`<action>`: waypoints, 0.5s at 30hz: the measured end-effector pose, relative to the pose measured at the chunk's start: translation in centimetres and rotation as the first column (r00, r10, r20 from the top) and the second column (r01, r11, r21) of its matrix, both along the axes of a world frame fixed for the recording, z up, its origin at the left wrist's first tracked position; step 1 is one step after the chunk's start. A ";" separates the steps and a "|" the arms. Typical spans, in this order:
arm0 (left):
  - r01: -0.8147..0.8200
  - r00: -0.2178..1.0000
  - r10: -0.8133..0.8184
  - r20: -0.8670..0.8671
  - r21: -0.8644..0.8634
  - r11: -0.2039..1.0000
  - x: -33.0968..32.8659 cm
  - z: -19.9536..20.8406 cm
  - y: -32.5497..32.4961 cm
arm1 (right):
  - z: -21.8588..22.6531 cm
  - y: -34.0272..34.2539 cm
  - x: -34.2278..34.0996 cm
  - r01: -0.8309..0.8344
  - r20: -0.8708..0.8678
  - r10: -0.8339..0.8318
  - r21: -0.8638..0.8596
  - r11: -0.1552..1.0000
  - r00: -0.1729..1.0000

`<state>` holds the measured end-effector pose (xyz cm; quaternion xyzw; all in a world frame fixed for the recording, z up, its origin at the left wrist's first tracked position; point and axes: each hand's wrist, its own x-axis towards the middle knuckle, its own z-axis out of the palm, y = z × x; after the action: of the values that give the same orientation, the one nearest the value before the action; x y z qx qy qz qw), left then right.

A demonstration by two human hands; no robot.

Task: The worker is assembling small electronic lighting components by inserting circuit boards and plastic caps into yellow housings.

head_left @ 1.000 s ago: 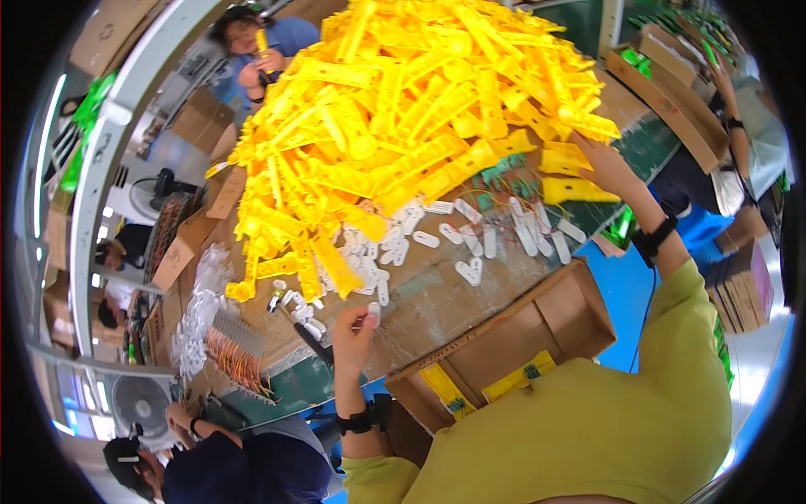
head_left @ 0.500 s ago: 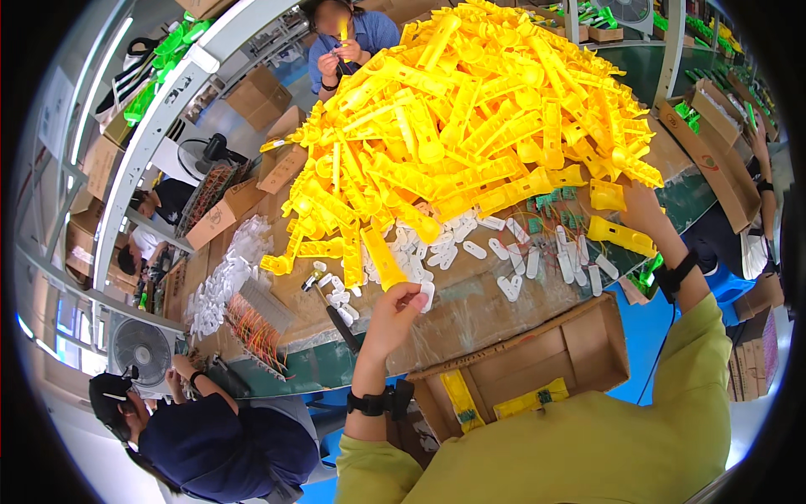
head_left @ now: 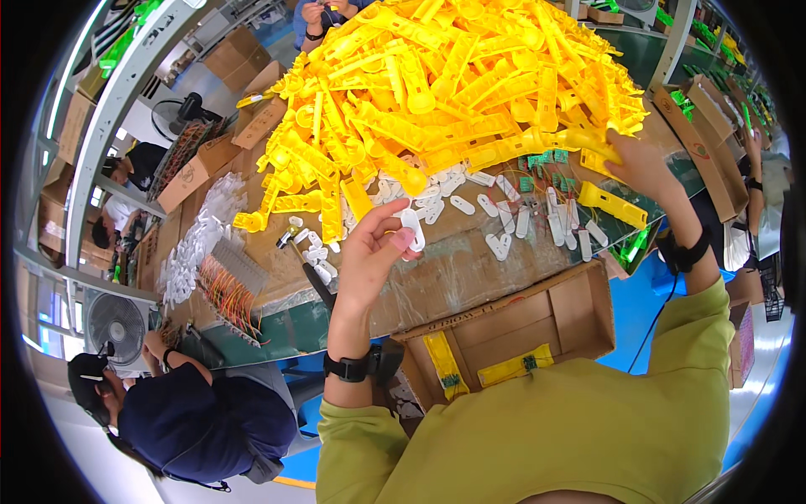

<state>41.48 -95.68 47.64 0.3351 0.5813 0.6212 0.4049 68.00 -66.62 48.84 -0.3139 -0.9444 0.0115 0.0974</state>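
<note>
My left hand (head_left: 375, 252) is raised over the near edge of the table, pinching a small white oval plastic cover (head_left: 412, 225) between thumb and fingers. At the right end of a big heap of yellow plastic housings (head_left: 470, 92), my right hand (head_left: 645, 170) has its fingers closed around the end of one yellow housing (head_left: 598, 143). Another yellow housing (head_left: 613, 204) lies just below that hand. Loose white covers (head_left: 462, 205) are scattered in front of the heap. Among them sit small green circuit boards (head_left: 537, 172) with thin wires.
Below the table edge stands an open cardboard box (head_left: 579, 312) with two yellow housings inside. At left are a white parts pile (head_left: 197, 235), orange wires (head_left: 231, 290) and a black-handled tool (head_left: 315, 277). A co-worker in dark clothing (head_left: 201, 412) sits at the lower left.
My left hand has lifted the white cover up from the tabletop area. My right hand has moved up to the heap's edge and closed on a yellow housing. The whole view has shifted.
</note>
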 end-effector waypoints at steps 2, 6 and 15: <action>-0.071 0.996 0.076 -0.049 0.099 0.993 0.6 0.4 -0.1 | 1.6 -4.1 -2.4 -0.176 0.046 0.182 -0.106 0.979 0.982; -0.025 0.990 0.042 -0.131 0.135 0.990 2.4 2.3 0.2 | 1.9 -10.8 -4.9 -0.553 -0.107 0.545 -0.082 0.829 0.832; -0.027 0.681 0.104 -0.725 0.117 0.993 6.0 4.8 -0.6 | 5.4 -14.6 -6.5 -0.667 -0.131 0.697 0.214 0.714 0.705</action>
<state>47.51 -96.29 52.42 0.5528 0.6751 0.4780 0.1011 61.46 -81.20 54.19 0.0695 -0.9763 0.0075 0.2049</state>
